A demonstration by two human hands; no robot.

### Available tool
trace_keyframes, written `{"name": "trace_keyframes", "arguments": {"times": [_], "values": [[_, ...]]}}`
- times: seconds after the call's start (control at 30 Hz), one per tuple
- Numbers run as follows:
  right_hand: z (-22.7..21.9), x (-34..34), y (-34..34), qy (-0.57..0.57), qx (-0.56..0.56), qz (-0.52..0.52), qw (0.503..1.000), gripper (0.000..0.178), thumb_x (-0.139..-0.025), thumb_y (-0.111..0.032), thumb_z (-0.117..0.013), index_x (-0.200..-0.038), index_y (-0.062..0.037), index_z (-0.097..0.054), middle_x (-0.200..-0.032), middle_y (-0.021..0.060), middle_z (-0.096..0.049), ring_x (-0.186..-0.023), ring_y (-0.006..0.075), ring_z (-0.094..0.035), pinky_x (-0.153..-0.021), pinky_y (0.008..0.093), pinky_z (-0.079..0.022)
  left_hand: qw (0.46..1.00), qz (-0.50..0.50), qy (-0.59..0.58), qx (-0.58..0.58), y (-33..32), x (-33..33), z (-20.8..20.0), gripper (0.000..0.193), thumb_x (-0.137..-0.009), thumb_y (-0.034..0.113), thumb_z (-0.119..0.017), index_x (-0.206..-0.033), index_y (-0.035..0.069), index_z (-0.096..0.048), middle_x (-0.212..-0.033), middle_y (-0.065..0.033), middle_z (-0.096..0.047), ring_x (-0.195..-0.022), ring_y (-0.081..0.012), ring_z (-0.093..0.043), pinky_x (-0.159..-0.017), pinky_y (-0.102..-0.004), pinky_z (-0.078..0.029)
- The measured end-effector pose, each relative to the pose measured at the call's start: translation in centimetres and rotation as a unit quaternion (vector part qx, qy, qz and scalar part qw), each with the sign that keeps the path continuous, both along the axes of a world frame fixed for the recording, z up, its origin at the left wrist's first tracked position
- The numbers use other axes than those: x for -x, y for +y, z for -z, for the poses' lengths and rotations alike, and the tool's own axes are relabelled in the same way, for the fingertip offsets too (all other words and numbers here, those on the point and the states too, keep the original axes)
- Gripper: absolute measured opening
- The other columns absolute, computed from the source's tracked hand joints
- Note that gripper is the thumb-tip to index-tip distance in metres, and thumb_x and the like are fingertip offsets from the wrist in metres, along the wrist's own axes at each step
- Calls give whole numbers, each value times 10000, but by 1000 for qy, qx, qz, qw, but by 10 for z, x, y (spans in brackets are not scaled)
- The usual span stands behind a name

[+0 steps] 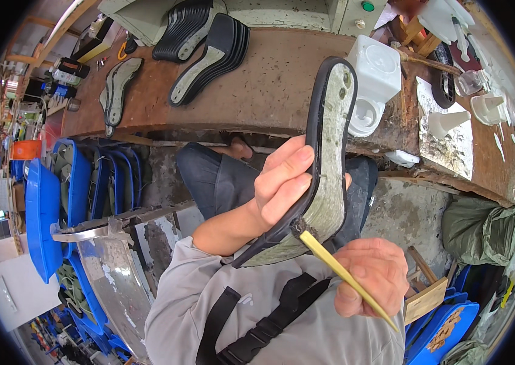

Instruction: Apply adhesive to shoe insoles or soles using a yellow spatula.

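In front of my chest, my left hand (pixel 283 177) grips a long, curved shoe sole (pixel 329 158) by its edge. The sole has a black rim and a pale grey-green inner face with small dark holes at its far end. My right hand (pixel 372 277) pinches the slim yellow handle of a brush (pixel 335 266). The brush's dark bristles touch the sole's near part, close to its left rim. Part of my left hand is hidden behind the sole.
On the brown bench (pixel 269 79) are stacked black-rimmed soles (pixel 215 58), loose pale sole pieces (pixel 117 91) and a white plastic container (pixel 374 70). White nozzle cones (pixel 446 123) lie on stained paper at the right. Blue bins (pixel 41 213) stand left, beside a metal-framed seat (pixel 108 267); a green bag (pixel 479 228) sits right.
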State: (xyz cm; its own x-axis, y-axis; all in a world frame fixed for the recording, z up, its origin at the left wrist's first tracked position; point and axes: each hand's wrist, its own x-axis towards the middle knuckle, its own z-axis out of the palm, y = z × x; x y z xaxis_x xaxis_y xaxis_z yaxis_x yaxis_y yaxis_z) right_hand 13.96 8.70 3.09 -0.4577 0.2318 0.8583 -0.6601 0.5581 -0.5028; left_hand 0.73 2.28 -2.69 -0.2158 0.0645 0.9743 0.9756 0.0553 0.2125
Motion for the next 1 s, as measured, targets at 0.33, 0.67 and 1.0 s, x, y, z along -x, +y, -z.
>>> {"name": "trace_keyframes", "arguments": {"times": [0.33,0.67,1.0], "values": [[8,6,-15,36,-59,8,998,176,-698,-17,-665,-845,51,-598,-669,101,-621,-550,178,-628,-525,281,-527,1000,-8,4,7,4,7,9,632,-646,104,-820,-1071,-39,-375,-1064,-184,-442,-892,-298,-554,-726,-360,-565],[1,11,41,-162,38,84,983,108,-769,-1,-617,-862,55,-619,-678,112,-635,-527,200,-592,-450,315,-487,999,-42,16,30,7,11,10,656,-622,92,-842,-1068,-53,-383,-1055,-180,-449,-919,-309,-564,-736,-358,-550],[82,54,128,-221,415,104,876,110,-866,-20,-618,-948,49,-641,-792,59,-645,-603,96,-567,-543,210,-451,938,-60,-270,211,3,40,21,682,-666,112,-811,-1206,-3,-411,-1060,-114,-530,-958,-209,-556,-854,-290,-453]]}}
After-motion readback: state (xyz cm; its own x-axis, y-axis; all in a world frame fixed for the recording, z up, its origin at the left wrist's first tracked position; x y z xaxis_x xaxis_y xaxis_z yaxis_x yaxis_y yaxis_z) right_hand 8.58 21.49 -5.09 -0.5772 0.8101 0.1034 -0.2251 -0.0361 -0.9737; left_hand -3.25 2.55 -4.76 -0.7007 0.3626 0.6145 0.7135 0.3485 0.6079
